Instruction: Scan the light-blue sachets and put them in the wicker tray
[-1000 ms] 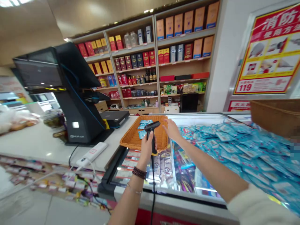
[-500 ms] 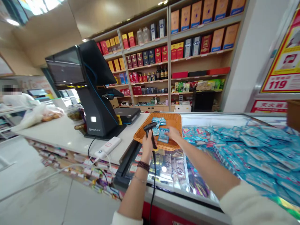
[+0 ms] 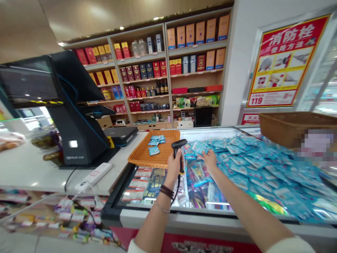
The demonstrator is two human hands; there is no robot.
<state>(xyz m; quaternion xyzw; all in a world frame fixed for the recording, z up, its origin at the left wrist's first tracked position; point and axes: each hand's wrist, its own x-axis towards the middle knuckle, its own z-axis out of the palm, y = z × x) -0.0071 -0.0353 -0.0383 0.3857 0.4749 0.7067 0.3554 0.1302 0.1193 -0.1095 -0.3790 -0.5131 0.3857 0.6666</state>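
Bright indoor light fills the frame. Glare streaks the case's glass (image 3: 218,203) at lower centre and spots the counter (image 3: 28,177) at left. The screen (image 3: 28,82) at far left looks stretched; lower-left packets (image 3: 27,218) blur.

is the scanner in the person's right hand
No, the left hand grips the scanner, while the right hand is at the pile of blue packets.

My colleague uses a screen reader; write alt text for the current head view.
A person's left hand grips a black scanner; the right hand is at a blue packet beside a heap of similar packets on a glass-topped case. An orange wicker basket holds more.
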